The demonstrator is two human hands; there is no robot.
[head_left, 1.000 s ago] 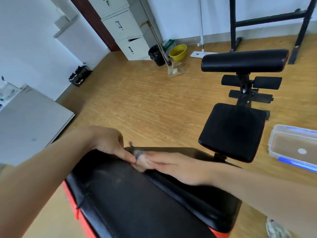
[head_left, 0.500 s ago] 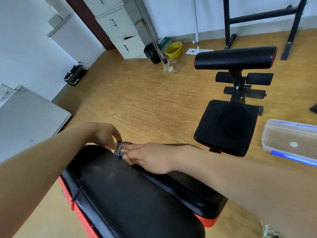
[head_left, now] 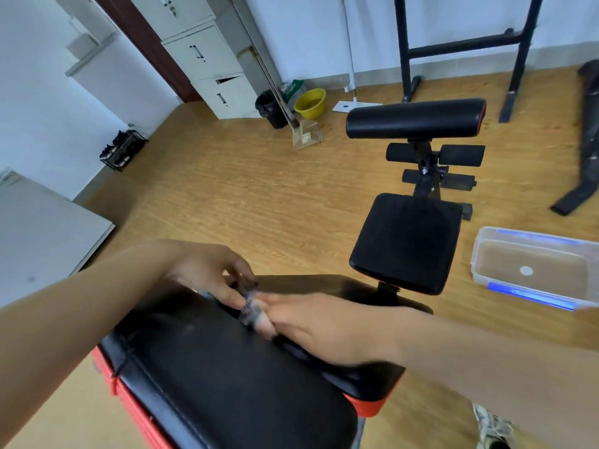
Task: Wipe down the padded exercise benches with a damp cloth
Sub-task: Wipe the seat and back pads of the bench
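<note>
A long black padded bench back (head_left: 227,384) with red trim fills the bottom of the view. Beyond it are the black seat pad (head_left: 408,241) and the black roller pad (head_left: 415,119) of the same bench. Both my hands meet over the back pad's far end. A small mottled grey cloth (head_left: 251,307) is wrapped round the fingertips of my right hand (head_left: 324,325), whose fingers lie straight along the pad. My left hand (head_left: 207,273) pinches that cloth with thumb and fingers.
A clear plastic tub (head_left: 531,270) with water sits on the wooden floor at the right. A yellow basin (head_left: 309,102), black bin (head_left: 270,108), dustpan and grey filing cabinet (head_left: 207,56) line the far wall. A black frame (head_left: 460,47) stands behind the bench.
The hands stay joined over the pad's far end. My left fingers have shifted their pinch on the cloth at my right fingertips. The view has swung slightly.
</note>
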